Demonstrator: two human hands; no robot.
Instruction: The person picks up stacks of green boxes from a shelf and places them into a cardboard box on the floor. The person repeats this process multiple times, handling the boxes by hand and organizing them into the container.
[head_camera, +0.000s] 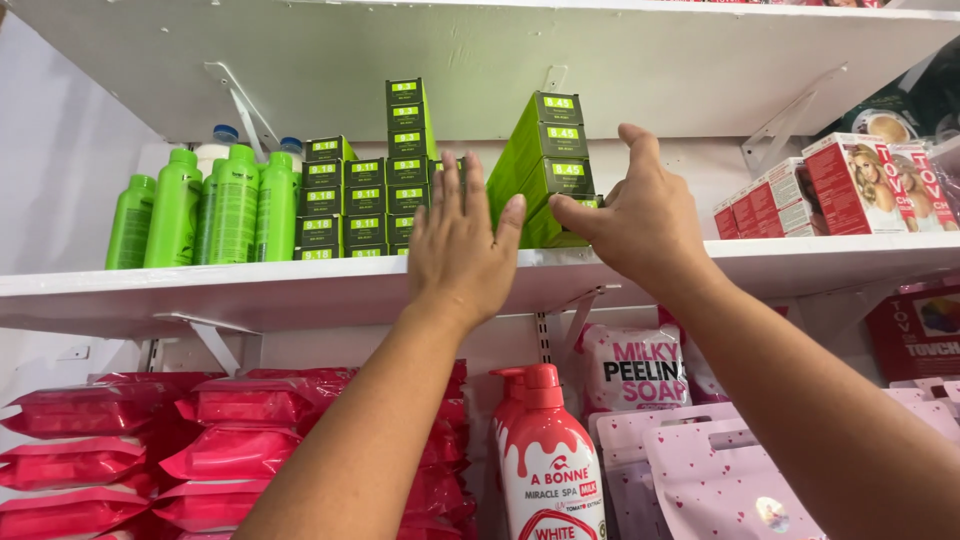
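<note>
We've got both hands on the leaning green boxes (545, 170): left hand (460, 245) flat & open, bracing; right hand (640, 215) cupping the stack w/ its grip closed round it, steadying it on the shelf (300, 290).

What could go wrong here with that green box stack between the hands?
1. The tilted stack of green boxes leans left and sits near the shelf edge; if the left hand or right hand lets go, it may topple off.
2. A push left could knock the tall column in the neighbouring boxes.
3. Falling boxes would probably land on the pump bottle below.
</note>
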